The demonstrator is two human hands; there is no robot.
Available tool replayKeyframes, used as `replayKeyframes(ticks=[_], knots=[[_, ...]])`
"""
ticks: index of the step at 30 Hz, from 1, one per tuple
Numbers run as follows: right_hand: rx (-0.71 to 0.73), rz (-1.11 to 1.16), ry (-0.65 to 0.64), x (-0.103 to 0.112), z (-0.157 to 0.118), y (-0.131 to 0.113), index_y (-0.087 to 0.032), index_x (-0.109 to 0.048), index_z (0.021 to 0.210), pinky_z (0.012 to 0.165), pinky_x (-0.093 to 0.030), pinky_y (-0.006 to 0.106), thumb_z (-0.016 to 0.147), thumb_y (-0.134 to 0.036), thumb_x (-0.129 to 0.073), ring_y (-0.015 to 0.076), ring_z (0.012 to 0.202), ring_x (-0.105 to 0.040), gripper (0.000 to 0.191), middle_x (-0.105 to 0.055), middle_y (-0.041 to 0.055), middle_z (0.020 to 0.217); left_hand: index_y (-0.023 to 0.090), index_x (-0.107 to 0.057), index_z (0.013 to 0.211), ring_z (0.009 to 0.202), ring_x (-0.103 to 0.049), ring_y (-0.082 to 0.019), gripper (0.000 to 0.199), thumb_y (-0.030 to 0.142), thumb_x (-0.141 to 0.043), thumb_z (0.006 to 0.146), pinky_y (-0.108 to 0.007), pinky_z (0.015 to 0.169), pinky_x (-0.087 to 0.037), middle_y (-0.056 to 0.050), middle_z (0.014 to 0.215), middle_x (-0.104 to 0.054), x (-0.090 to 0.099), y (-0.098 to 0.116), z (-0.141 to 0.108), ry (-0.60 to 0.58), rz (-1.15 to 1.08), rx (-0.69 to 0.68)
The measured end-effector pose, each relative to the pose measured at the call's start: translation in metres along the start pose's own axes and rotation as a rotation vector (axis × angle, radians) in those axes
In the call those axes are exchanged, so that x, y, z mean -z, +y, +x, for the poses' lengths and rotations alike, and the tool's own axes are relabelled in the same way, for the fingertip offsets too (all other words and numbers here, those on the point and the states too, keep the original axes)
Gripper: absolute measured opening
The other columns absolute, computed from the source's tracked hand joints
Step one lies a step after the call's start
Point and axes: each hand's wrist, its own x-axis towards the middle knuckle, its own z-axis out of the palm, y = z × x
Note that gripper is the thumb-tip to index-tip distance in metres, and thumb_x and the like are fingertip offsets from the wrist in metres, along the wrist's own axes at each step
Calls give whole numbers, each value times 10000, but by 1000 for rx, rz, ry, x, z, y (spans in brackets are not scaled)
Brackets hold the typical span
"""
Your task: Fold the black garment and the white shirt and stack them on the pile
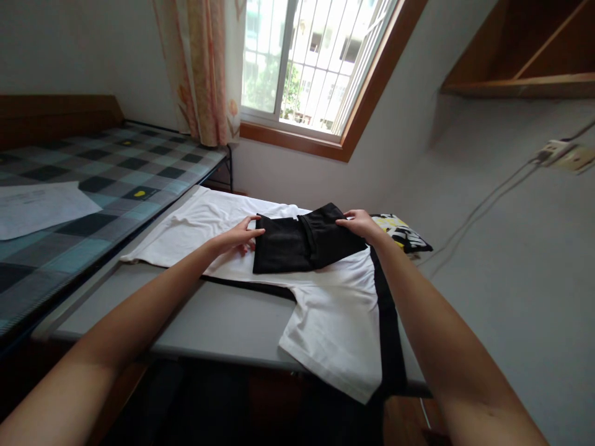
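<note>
A folded black garment (283, 244) lies across a white T-shirt (341, 316), its right part raised and overlapping the left part. My left hand (239, 236) is at the garment's left edge, fingertips on its upper corner. At the opposite end, my right hand (361, 224) pinches the black cloth between thumb and fingers. The T-shirt is spread on a grey tabletop (223, 322), one sleeve hanging toward the front edge. More black cloth (390, 328) shows beneath the shirt along its right side and lower edge.
Behind my right hand sits a yellow, black and white patterned item (402, 232). A checked bed (171, 152) with a paper sheet (46, 204) on it stands left. A barred window (316, 68) is ahead; a cable (483, 204) runs down the right wall from a socket (555, 152).
</note>
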Motion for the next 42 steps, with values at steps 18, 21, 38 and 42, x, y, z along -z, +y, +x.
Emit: replayKeyframes(ticks=[18, 21, 38, 42], knots=[[439, -65, -225, -130, -46, -3, -89, -359, 1588, 1238, -273, 402, 970, -667, -485, 294, 1519, -333, 856, -371, 225, 1622, 189, -141, 1597, 660, -668, -184, 809, 502, -554, 975, -280, 545, -544, -73, 927, -680, -11, -8, 9, 81, -98, -14], [416, -142, -230, -151, -54, -6, -112, -274, 1622, 1246, -232, 484, 940, -710, -492, 340, 1553, -230, 932, -277, 230, 1662, 150, -256, 1561, 1108, -677, -269, 834, 489, -645, 906, -382, 894, -586, -191, 1324, -624, -15, -17, 16, 127, -72, -174], [976, -466, -95, 11, -47, -98, -208, -622, 1363, 1010, -465, 423, 853, -247, -709, 284, 1154, -631, 519, -704, 95, 1215, 250, -367, 1491, 1019, -702, -240, 854, 223, -769, 738, -350, 897, -525, -72, 1182, -703, 0, 97, -23, 222, 739, -816], [863, -576, -133, 16, -53, -81, -201, -743, 1073, 862, -484, 344, 905, -268, -658, 244, 968, -679, 200, -743, 77, 1050, 231, -678, 1189, 964, -702, -244, 462, 346, -776, 752, -320, 870, -505, -52, 1036, -747, 4, 112, -28, 190, 981, -639]])
